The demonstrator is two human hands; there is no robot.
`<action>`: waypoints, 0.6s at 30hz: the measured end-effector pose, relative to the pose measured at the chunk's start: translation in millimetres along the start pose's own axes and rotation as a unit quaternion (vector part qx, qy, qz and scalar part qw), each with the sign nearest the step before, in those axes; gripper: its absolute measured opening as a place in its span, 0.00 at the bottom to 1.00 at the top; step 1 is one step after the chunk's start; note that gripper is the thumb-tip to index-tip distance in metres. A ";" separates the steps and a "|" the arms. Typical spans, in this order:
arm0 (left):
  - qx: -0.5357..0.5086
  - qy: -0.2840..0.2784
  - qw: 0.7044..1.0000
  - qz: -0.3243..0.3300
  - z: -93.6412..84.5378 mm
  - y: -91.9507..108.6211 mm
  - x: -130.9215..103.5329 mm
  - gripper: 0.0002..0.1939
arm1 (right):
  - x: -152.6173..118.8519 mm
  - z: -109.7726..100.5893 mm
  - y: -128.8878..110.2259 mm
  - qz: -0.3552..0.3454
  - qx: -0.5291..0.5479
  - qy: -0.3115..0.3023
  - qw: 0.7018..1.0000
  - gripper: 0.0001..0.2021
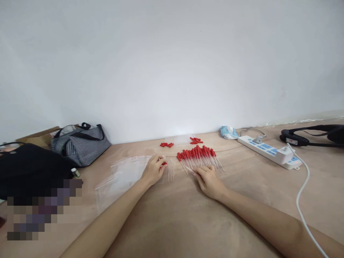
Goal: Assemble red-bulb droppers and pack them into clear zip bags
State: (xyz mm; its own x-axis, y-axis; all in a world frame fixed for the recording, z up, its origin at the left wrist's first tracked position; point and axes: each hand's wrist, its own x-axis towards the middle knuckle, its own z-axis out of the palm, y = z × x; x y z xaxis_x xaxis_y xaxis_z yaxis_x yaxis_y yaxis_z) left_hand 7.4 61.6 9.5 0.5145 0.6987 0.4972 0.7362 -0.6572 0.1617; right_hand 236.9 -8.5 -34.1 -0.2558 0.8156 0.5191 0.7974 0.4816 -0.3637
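My left hand (153,170) is closed, with a red rubber bulb (164,163) between thumb and fingers. Several clear glass dropper tubes (171,170) lie side by side just right of it. My right hand (209,182) pinches a thin glass dropper tube (190,170) that points up and left. Beyond that hand, a row of droppers with red bulbs (197,153) lies on the wooden table (172,218). Loose red bulbs (167,144) sit farther back, and more red bulbs (196,140) rest beside a group of clear tubes (182,141).
Clear plastic bags (125,173) spread left of my left hand. A striped bag (80,145), a black bag (34,168) and a small bottle (75,172) stand farther left. At right are a power strip (268,150), white cable (302,191), blue-white packet (228,132) and black headset (309,135).
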 end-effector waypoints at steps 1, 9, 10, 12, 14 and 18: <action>-0.016 0.012 1.000 -0.002 -1.5 4.4 -0.8 0.07 | 0.2 -0.3 0.2 -0.001 0.005 -0.003 1.000 0.10; -0.239 -0.162 0.951 0.106 -25.3 45.6 -38.8 0.13 | -0.7 -0.9 1.3 -0.007 0.027 -0.004 1.000 0.06; -0.248 -0.180 0.946 0.107 -27.6 48.9 -44.0 0.13 | -1.0 -1.3 1.0 -0.009 0.028 -0.007 1.000 0.06; -0.251 -0.189 0.944 0.096 -29.8 54.2 -51.2 0.13 | -1.4 -2.4 0.0 -0.013 0.028 -0.011 0.999 0.06; -0.245 -0.169 0.952 0.075 -27.6 58.3 -53.8 0.09 | -1.7 -3.4 -1.3 -0.014 0.026 -0.010 1.000 0.06; -0.231 -0.111 0.966 -0.020 -11.7 61.3 -53.1 0.04 | -2.1 -5.7 -4.2 -0.021 0.029 -0.004 0.999 0.06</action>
State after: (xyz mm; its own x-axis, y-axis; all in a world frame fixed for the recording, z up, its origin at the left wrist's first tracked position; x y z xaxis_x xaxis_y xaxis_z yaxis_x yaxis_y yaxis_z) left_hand 20.0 -19.1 3.0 0.6095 0.7354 0.2963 0.5085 -0.6493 0.5655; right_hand 237.2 -14.0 -29.2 -0.2926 0.7969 0.5285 0.7532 0.5326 -0.3860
